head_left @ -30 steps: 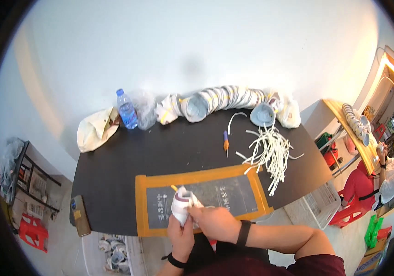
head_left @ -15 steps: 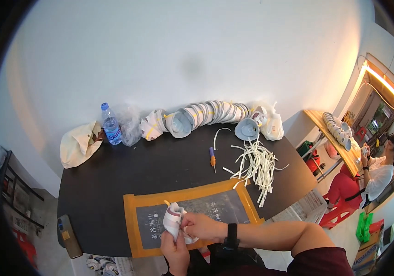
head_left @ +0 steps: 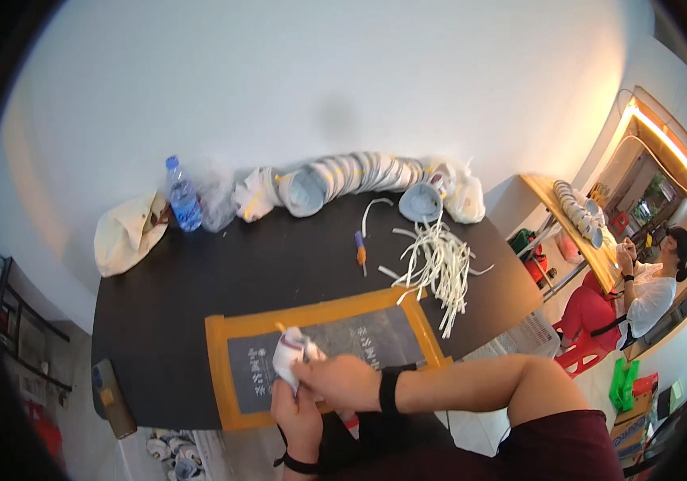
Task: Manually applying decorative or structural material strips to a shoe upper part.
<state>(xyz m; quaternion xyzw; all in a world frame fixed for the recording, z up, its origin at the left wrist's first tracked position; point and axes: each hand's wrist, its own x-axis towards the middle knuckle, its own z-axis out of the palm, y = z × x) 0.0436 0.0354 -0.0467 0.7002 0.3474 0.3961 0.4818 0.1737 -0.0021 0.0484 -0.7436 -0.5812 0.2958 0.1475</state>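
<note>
Both my hands are together over the near edge of the table, gripping a small white fabric piece (head_left: 288,353) with a dark reddish stripe and a yellow tab at its top. My left hand (head_left: 297,418) pinches its lower end from below. From the right, my right hand (head_left: 343,380) presses its fingers against the piece's side. The fingertips partly cover each other, so what lies between them is hidden. Beneath is a dark printed mat (head_left: 375,327) bordered with orange-brown tape.
Cup-shaped fabric pieces (head_left: 359,178) line the wall. Nearby are white strips (head_left: 438,268), a purple-and-orange handled tool (head_left: 361,252), a water bottle (head_left: 184,200), a cream cap (head_left: 128,232) and a phone (head_left: 112,401). A person (head_left: 652,284) sits at a wooden table on the right.
The whole view has shifted slightly, so the table sits higher and further left. My right hand is still against the fabric piece, its fingers now covering more of the lower side.
</note>
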